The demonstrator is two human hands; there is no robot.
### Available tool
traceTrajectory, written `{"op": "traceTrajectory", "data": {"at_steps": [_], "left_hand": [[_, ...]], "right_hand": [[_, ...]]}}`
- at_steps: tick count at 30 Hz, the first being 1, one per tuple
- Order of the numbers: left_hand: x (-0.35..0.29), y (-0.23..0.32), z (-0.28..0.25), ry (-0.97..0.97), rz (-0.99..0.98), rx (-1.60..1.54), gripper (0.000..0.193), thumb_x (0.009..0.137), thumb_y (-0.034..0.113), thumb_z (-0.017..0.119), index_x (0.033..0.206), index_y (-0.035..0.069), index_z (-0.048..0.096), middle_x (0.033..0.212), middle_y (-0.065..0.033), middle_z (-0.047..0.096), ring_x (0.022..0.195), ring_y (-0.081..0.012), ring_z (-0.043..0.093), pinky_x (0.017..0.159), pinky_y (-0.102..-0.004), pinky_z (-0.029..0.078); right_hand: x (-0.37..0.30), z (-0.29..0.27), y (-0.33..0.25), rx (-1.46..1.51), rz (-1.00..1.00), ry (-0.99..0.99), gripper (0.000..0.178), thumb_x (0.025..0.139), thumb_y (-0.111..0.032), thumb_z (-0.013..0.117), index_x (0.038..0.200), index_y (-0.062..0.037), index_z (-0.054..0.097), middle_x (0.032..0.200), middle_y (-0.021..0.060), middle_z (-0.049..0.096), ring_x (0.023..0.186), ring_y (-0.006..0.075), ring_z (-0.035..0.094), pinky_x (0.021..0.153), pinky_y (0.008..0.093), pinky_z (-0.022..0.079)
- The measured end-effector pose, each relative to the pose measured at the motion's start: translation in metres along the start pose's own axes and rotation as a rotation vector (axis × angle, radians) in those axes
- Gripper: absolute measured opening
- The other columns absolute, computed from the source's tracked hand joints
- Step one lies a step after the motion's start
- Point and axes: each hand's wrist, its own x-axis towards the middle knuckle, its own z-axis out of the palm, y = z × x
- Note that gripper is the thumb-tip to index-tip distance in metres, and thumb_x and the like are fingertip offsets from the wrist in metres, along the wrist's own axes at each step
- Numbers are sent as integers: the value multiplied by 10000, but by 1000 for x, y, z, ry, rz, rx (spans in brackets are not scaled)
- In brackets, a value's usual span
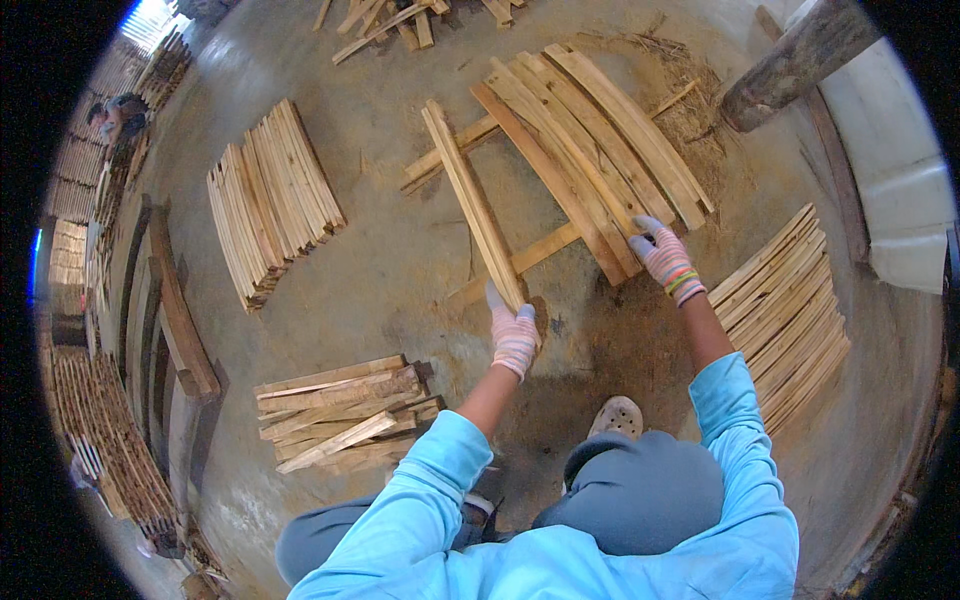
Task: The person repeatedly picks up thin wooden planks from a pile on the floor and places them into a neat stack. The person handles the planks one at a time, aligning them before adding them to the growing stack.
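In a striped work glove, my left hand [514, 335] is closed around the near end of a wooden plank [470, 205], which slants away from me. My right hand [664, 258], gloved the same way, rests at the near end of a row of planks [590, 130], its fingers curled at the edge of one board. These boards lie side by side across two wooden crosspieces, the nearer crosspiece [545, 247] showing between the held plank and the row. Whether the held plank touches the crosspieces I cannot tell.
Neat stacks of planks stand at left [275, 195] and at right [785, 315]. A loose pile of short pieces [345, 410] lies near my left knee. Beyond the row, a thick post [795, 65] rises beside wood shavings [700, 95]. Another person [122, 115] is at the far left.
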Motion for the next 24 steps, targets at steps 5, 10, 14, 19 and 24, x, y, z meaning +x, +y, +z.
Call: {"op": "traceTrajectory", "data": {"at_steps": [5,10,14,19,24], "left_hand": [[0,4,4,33,-51,100,859,883,83,625,1595,122,146,1403,-258,539,1232,-368,578,1036,-369,440],[8,3,-4,-95,9,-42,925,851,72,685,1595,110,138,1384,-251,546,1189,-339,590,1002,-366,466],[7,-1,-9,-123,6,-182,945,840,28,720,1591,88,149,1371,-197,539,1137,-282,584,953,-367,501],[3,6,-3,-184,-39,-338,961,854,17,718,1596,115,114,1354,-179,546,1119,-269,589,941,-369,513],[6,14,-8,-177,34,-202,974,847,18,711,1595,154,101,1347,-179,547,1144,-271,584,963,-363,504]], "right_hand": [[-5,4,2,1094,392,-465,471,954,-278,624,1372,-73,550,1107,75,683,921,231,678,694,426,581],[1,13,19,874,212,-492,581,893,-145,684,1425,-5,496,1158,92,673,993,220,669,762,440,591],[-13,44,16,557,-83,-397,652,832,-135,731,1418,34,499,1214,140,673,1096,211,633,939,344,514],[-75,99,-27,-4,-339,-489,614,831,-125,677,1402,-19,478,1161,269,670,1072,358,671,910,416,530],[-34,71,-32,-93,-673,-271,388,756,-182,673,1132,-87,693,1089,182,712,996,383,682,867,443,559]]}}
